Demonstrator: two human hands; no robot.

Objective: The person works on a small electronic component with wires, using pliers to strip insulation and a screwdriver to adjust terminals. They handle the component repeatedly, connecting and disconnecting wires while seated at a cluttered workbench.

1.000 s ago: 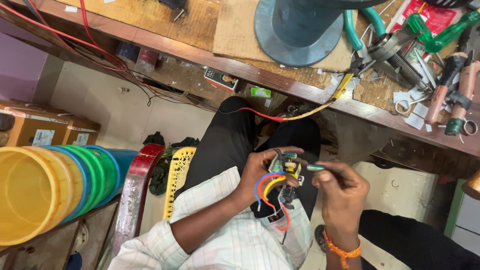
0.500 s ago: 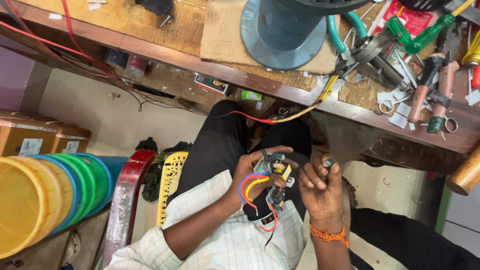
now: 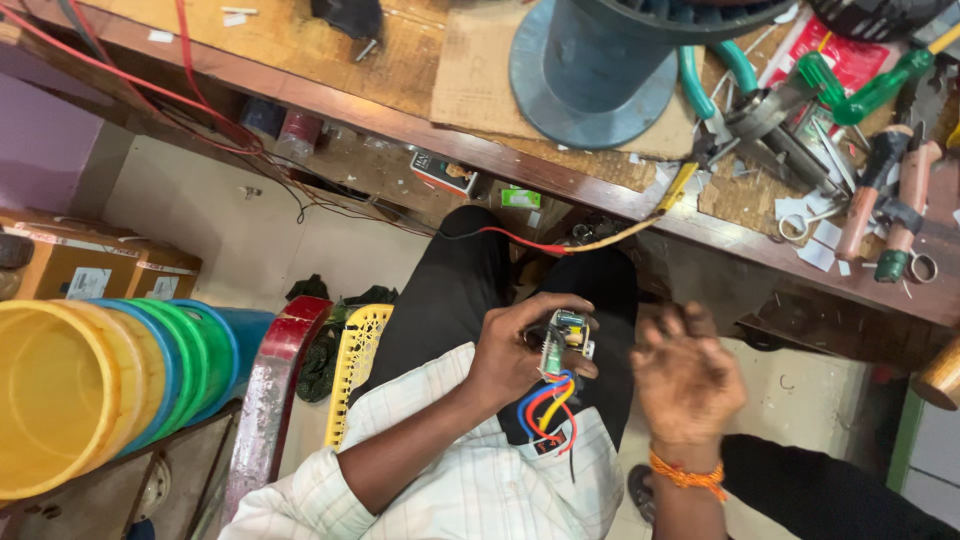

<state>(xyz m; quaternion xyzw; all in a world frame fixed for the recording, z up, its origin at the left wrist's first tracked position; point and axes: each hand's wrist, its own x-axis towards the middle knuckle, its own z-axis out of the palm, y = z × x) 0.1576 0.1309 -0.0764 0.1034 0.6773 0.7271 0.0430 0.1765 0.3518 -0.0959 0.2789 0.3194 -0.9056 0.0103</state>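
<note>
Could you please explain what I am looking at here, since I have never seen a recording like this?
There is no machine here: a seated person works with bare hands, and the camera sits on their head, looking down past their lap to the floor. The left hand holds a small circuit board in its grip, with red, blue and yellow wires hanging from it. The right hand is blurred, open and empty, just beside the board, with an orange thread band at the wrist. Above the lap runs a wooden workbench carrying a large grey spool, green-handled screwdrivers, pliers and scissors. At the lower left lies a stack of coloured plastic tubs.
</note>
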